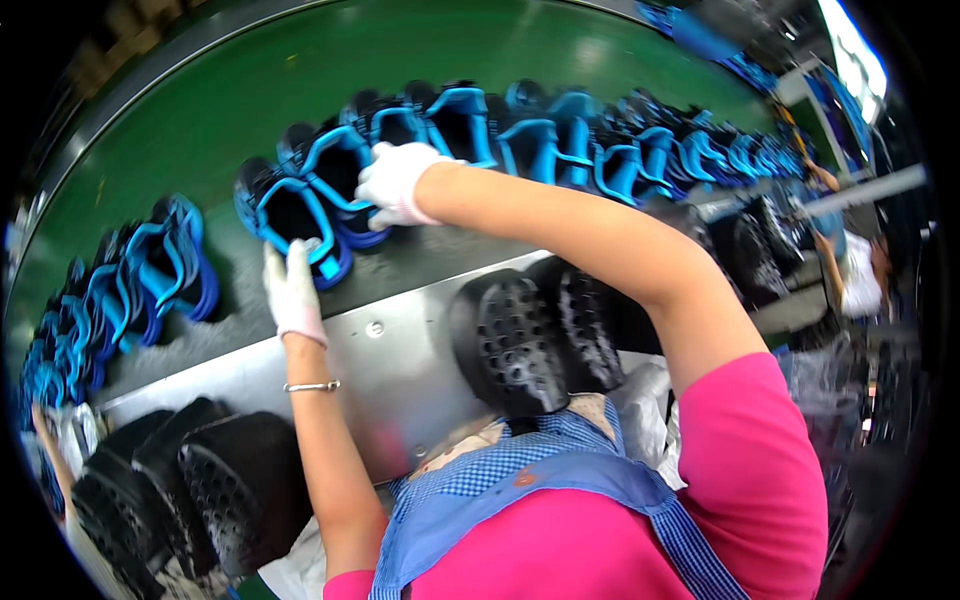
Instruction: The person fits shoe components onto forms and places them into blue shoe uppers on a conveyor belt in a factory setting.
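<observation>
Both my hands wear white knit gloves. My left hand (292, 285) is at the heel of a black shoe with bright blue trim (290, 210), its fingers closed on the rear of the collar. My right hand (405, 185) reaches across to the neighbouring shoe (338, 165), fingers bent around the right side of its collar near the heel. The fingertips of that hand are partly hidden against the shoe. The two shoes stand side by side on the dark green belt, toes pointing away from me.
A long row of similar shoes (530, 145) runs to the right along the green belt (330, 60); another group (165, 260) stands at left. Black perforated foot-shaped blocks (515, 340) are before the metal ledge (400, 350), more (235, 490) at lower left. A co-worker (860, 270) is at far right.
</observation>
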Action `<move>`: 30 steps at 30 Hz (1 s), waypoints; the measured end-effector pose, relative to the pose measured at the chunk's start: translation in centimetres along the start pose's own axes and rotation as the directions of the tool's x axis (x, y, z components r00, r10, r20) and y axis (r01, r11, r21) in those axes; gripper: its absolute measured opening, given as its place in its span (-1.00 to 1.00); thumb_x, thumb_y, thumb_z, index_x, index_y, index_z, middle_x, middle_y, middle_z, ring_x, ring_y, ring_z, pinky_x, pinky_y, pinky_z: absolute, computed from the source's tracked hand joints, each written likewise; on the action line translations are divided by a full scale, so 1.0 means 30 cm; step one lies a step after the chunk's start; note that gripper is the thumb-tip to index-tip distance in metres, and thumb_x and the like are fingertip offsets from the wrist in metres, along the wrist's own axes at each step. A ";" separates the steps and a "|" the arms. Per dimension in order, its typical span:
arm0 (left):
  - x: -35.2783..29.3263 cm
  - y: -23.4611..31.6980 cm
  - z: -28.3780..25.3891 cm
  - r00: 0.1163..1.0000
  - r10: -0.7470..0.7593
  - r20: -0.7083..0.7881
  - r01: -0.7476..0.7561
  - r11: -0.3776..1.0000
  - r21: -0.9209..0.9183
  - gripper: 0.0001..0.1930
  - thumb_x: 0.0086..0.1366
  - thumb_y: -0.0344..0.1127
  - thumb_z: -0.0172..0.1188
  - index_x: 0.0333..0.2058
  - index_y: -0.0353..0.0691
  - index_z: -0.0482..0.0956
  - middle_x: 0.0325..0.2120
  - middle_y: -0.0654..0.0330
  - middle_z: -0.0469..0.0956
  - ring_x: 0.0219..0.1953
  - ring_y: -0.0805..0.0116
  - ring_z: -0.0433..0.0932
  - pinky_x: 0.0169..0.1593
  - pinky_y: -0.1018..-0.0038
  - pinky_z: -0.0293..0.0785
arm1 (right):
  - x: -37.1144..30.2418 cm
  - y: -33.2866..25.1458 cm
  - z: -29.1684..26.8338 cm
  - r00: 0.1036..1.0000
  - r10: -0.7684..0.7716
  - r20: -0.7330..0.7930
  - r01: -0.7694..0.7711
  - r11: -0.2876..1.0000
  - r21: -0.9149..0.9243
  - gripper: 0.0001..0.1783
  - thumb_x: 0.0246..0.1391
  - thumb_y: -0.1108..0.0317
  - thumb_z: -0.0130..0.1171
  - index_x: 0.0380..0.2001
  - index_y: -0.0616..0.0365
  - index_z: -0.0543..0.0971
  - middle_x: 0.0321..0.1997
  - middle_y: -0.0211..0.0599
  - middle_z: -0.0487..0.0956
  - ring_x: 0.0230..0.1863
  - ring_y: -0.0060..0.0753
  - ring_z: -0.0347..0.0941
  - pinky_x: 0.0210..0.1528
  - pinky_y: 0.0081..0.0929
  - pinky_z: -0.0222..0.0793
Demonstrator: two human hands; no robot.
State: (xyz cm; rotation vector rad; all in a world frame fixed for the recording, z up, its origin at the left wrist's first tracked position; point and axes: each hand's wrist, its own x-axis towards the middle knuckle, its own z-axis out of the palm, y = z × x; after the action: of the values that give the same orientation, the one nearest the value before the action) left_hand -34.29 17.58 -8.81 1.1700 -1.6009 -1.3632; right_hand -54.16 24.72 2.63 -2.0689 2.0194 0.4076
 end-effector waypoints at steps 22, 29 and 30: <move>-0.034 -0.148 -0.083 0.983 -0.181 0.040 0.184 0.926 -0.331 -0.33 0.35 -0.04 0.12 0.32 -0.23 0.16 0.15 0.01 0.32 0.22 0.05 0.30 0.22 0.27 0.27 | -1.691 0.212 -0.132 0.501 0.831 -0.243 -0.764 0.556 0.326 -0.67 0.03 0.15 0.21 -0.18 0.10 0.60 -0.26 -0.15 0.64 -0.19 -0.12 0.59 -0.08 -0.31 0.48; -0.009 -0.150 -0.100 0.969 -0.243 0.046 0.244 0.911 -0.334 -0.36 0.31 -0.06 0.16 0.28 -0.15 0.24 -0.10 0.16 0.44 -0.05 0.27 0.44 -0.02 0.39 0.40 | -1.760 0.216 0.050 0.512 0.844 -0.158 -0.804 0.536 0.258 -0.47 -0.10 0.28 0.26 0.03 -0.04 0.46 0.04 -0.18 0.48 0.06 -0.05 0.46 0.09 -0.27 0.41; -0.016 -0.145 -0.090 0.966 -0.253 0.048 0.255 0.910 -0.328 -0.38 0.31 -0.06 0.17 0.27 -0.13 0.26 -0.13 0.19 0.45 -0.08 0.30 0.45 -0.05 0.40 0.40 | -1.760 0.219 0.056 0.515 0.842 -0.163 -0.805 0.540 0.244 -0.47 -0.10 0.29 0.26 0.03 -0.05 0.45 0.06 -0.18 0.47 0.06 -0.04 0.45 0.09 -0.26 0.41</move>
State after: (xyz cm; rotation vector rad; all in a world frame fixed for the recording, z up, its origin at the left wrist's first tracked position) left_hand -30.84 17.00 -12.57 1.1939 -1.1868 -1.7254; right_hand -61.67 74.61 19.64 -0.9353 3.0224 0.1041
